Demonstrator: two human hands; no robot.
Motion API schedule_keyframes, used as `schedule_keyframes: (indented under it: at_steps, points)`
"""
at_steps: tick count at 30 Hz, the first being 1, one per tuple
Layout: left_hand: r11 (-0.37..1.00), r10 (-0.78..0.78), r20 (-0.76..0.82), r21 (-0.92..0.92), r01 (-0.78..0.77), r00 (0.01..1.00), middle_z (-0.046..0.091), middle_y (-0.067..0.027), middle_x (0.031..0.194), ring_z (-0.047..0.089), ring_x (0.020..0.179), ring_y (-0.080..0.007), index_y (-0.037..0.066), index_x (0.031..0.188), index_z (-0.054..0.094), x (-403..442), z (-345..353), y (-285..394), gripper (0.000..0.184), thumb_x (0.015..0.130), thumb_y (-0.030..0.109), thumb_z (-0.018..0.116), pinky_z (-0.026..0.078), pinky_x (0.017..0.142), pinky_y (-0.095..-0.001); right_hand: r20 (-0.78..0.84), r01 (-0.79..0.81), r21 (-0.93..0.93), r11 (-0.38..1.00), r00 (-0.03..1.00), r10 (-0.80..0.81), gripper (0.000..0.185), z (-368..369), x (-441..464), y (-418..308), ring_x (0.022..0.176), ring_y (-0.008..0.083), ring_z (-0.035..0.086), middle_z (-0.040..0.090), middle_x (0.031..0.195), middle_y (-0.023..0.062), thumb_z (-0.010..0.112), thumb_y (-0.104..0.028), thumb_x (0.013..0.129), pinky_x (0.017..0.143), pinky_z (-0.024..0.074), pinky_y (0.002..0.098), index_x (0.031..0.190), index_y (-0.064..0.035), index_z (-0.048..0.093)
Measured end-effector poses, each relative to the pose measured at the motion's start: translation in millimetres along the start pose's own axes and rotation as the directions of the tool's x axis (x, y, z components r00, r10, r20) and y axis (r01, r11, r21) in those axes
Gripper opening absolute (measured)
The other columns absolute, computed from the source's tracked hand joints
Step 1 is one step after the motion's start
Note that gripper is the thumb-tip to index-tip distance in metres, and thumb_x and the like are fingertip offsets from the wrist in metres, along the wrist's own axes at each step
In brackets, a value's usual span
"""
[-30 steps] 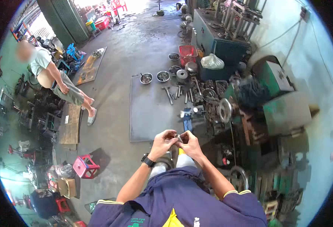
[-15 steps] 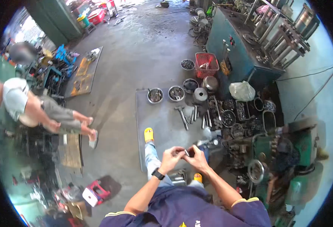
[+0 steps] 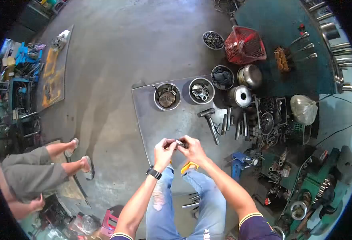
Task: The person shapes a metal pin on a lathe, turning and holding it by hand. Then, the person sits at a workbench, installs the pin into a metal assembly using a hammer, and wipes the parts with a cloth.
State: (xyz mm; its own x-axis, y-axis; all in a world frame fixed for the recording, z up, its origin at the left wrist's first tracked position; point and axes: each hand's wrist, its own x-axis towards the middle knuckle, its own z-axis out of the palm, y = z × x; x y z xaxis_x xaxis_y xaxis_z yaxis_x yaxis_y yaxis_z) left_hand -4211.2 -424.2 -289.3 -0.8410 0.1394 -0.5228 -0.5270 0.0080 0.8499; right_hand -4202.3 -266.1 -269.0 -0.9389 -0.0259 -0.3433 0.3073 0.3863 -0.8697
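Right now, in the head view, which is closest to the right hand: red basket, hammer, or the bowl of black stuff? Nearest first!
From the right hand:
1. Hammer: just ahead, to the right.
2. Bowl of black stuff: farther ahead.
3. Red basket: beyond the bowl, rightmost.

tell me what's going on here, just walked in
A person is holding a small metal part at the fingertips of both hands, the left hand and the right hand close together. What the part is, I can't tell. Beyond the hands, a hammer lies on a grey sheet on the floor, near two metal bowls with parts in them. Another person in grey shorts is off to the left.
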Motion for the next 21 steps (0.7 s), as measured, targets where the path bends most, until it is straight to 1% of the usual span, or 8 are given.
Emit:
schedule_keyframes:
  at_steps: [1,5,9,13,14,15,19,21]
  points:
    - [0.999,-0.035,0.0,-0.035,0.035,0.999,0.068,-0.0091,0.09,0.065,0.078,-0.0129,-0.004,0.1,0.063,21.2,-3.1,-12.1,0.017,0.087,0.006,0.065,0.054,0.07,-0.0263,0.021,0.07,-0.04,0.997,0.997,-0.069,0.027,2.7,23.0,18.2,0.081,0.0298,0.067,0.067,0.088,0.0179,0.069,-0.016,0.078,0.071,0.0516,0.038,0.097,0.0024,0.061]
    - [0.987,-0.024,0.188,0.159,-0.006,0.982,0.069,-0.0103,0.09,0.065,0.079,-0.0128,-0.005,0.107,0.063,95.8,-9.7,-56.0,0.024,0.087,0.01,0.063,0.053,0.069,-0.0262,0.004,-0.055,-0.036,0.998,0.998,0.056,0.029,13.6,77.8,88.9,0.086,0.0331,0.066,0.067,0.092,0.0193,0.069,-0.017,0.076,0.075,0.0515,0.0392,0.098,0.0018,0.064]
    - [0.846,-0.054,0.358,0.513,-0.148,0.932,0.07,-0.0092,0.091,0.066,0.083,-0.0124,-0.003,0.107,0.065,170.9,-14.6,-61.9,0.025,0.087,0.014,0.065,0.054,0.074,-0.028,-0.12,-0.137,-0.101,0.985,0.985,0.124,0.032,-2.4,121.4,183.1,0.087,0.0321,0.066,0.067,0.092,0.0199,0.071,-0.019,0.074,0.078,0.0516,0.0386,0.098,0.001,0.067]
    - [0.723,0.299,0.37,0.514,-0.462,0.879,0.071,-0.0102,0.089,0.067,0.081,-0.0134,-0.001,0.101,0.067,247.9,-14.6,-68.8,0.019,0.087,0.01,0.065,0.053,0.072,-0.0277,-0.393,-0.217,-0.175,0.96,0.91,0.134,0.032,-34.2,176.8,280.1,0.089,0.0324,0.066,0.068,0.093,0.0195,0.072,-0.019,0.073,0.08,0.0512,0.0393,0.098,0.0002,0.068]
    - [0.744,0.318,0.359,0.48,-0.466,0.877,0.071,-0.0104,0.088,0.067,0.08,-0.0139,-0.002,0.1,0.067,266.1,-11.8,-67.7,0.016,0.087,0.009,0.065,0.053,0.072,-0.028,-0.482,-0.107,-0.258,0.96,0.876,-0.032,0.032,-38.7,191.6,297.2,0.086,0.0347,0.066,0.067,0.091,0.0203,0.071,-0.018,0.074,0.078,0.0513,0.041,0.099,0.0,0.068]
    - [0.763,0.334,0.345,0.448,-0.466,0.877,0.071,-0.0107,0.088,0.067,0.079,-0.0144,-0.002,0.098,0.067,283.6,-8.2,-64.5,0.014,0.087,0.007,0.064,0.053,0.071,-0.0283,-0.451,-0.195,-0.293,0.936,0.892,0.044,0.031,-45.9,206.9,308.6,0.088,0.0367,0.064,0.066,0.094,0.0201,0.07,-0.018,0.074,0.078,0.0506,0.0435,0.1,-0.0003,0.067]
    - [0.486,0.513,0.429,0.568,-0.663,0.744,0.068,-0.0175,0.083,0.069,0.076,-0.0269,-0.004,0.093,0.065,356.8,4.0,-70.0,0.013,0.085,0.006,0.062,0.054,0.07,-0.0349,-0.471,-0.191,-0.446,0.874,0.881,-0.048,0.027,-43.8,242.6,339.5,0.095,0.0367,0.06,0.064,0.099,0.0172,0.07,-0.019,0.075,0.084,0.0478,0.0439,0.097,-0.0025,0.069]
    - [0.158,0.438,0.551,0.73,-0.665,0.71,0.066,-0.0217,0.088,0.065,0.081,-0.0366,-0.002,0.087,0.065,392.9,7.3,-86.5,0.014,0.084,0.009,0.057,0.053,0.073,-0.0413,-0.481,-0.139,-0.479,0.866,0.868,-0.126,0.025,-39.6,244.7,344.9,0.095,0.0364,0.058,0.064,0.097,0.0159,0.069,-0.019,0.077,0.086,0.0473,0.0425,0.096,-0.0037,0.07]
